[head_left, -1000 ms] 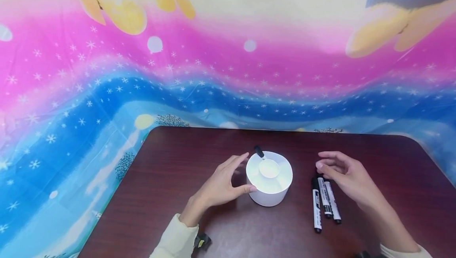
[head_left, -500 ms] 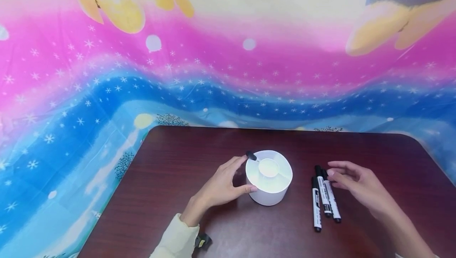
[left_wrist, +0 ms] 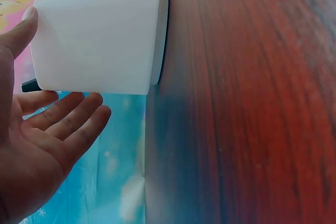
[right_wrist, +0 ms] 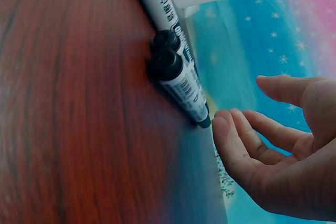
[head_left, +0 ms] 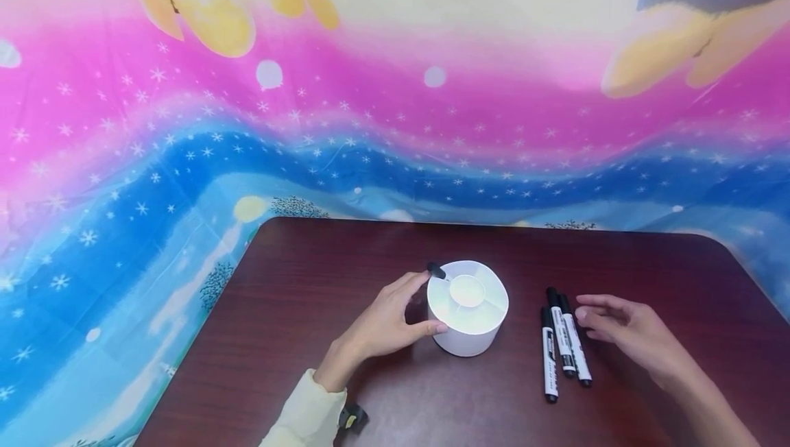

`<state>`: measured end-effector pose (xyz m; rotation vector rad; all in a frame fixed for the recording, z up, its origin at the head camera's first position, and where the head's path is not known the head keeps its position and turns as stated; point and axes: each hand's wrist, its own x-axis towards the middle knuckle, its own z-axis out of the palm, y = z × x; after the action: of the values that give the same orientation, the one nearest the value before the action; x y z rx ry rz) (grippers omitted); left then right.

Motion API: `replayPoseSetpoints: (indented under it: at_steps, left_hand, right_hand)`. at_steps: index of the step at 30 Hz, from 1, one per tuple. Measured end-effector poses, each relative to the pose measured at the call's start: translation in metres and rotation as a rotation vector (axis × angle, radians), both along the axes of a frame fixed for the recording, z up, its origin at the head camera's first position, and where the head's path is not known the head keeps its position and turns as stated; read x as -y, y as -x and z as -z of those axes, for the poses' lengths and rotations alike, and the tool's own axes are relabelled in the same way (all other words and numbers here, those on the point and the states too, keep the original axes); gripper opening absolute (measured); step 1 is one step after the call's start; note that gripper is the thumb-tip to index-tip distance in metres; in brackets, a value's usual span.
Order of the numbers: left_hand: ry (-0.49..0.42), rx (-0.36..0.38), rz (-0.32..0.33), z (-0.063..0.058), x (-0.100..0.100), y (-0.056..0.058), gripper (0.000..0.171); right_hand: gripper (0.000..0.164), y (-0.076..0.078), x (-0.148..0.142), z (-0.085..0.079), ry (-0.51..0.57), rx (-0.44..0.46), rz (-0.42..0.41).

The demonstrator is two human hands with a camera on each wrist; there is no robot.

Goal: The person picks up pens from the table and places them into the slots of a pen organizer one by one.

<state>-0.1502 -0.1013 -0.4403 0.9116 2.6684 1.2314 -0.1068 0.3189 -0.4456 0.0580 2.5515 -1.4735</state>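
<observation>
At the far left, a pale sleeve (head_left: 305, 409) leads to the left hand (head_left: 382, 320), which reaches up toward 1 o'clock; its fingers are spread wide, the thumb resting on the holder's 8 o'clock side and the fingertips by its 10 o'clock side, none of them wrapped round it; how firmly they press I cannot tell. The white holder (head_left: 467, 337) stands upright on the dark surface (head_left: 370, 248), with a round well at its centre and divided spaces round that. 1 inner marker (head_left: 435, 269) leans in it, its black cap out over the rim toward 10 o'clock, right by the left hand's fingertips; the rest of its length is hidden. Toward 4 o'clock from the holder, and apart from it, 3 more lie on the surface: the left marker (head_left: 550, 363), middle marker (head_left: 561, 334) and right marker (head_left: 577, 349). Their long axes run roughly 12 to 6, the middle and right ones tipped toward 11, capped ends pointing away from the person and closer together than the tails. The right hand (head_left: 632, 334) is much the nearer to these; its fingers are loosely bent, thumb apart, holding nothing. From its fingertips the right marker's cap lies just beside, at 9 o'clock, and its body slants down toward 6. Behind hangs a printed cloth (head_left: 370, 90).
</observation>
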Motion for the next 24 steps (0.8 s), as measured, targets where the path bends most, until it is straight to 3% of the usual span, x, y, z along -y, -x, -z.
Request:
replayPoseSetpoints:
  at_steps: [24]
  left_hand:
    - [-0.001, 0.002, 0.008, 0.0013, 0.0005, 0.0004, 0.083]
  right_hand:
    - [0.071, 0.007, -0.0072, 0.0107, -0.022, 0.12, -0.044]
